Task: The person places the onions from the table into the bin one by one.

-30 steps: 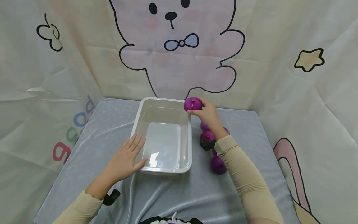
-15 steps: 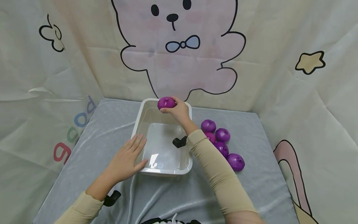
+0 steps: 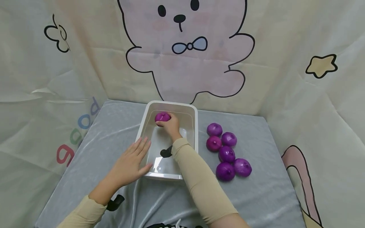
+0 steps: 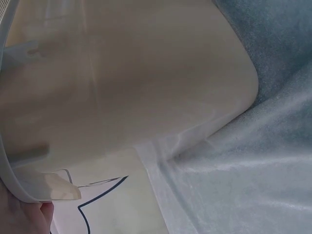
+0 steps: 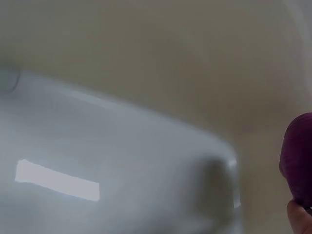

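Observation:
A purple onion [image 3: 162, 117] is held between the thumb and fingers of my right hand [image 3: 172, 126], inside the far left part of a white plastic basin [image 3: 196, 126]. In the right wrist view the onion [image 5: 298, 156] shows at the right edge, over the basin's pale floor and wall. My left hand [image 3: 129, 163] rests on the basin's near left rim with its fingers straight and spread. The left wrist view has the basin's outer side wall [image 4: 126, 78] and part of the left hand [image 4: 22, 212] at the rim.
Several purple onions [image 3: 227, 154] lie in a cluster on the grey cloth [image 3: 271, 190] right of the basin. A black strap end [image 3: 166, 152] hangs from the right wrist over the basin. Printed fabric walls [image 3: 285, 63] stand behind and at both sides.
My right hand has carried the onion leftward from over the basin's far right corner, then down into the basin. The left hand has stayed at the rim.

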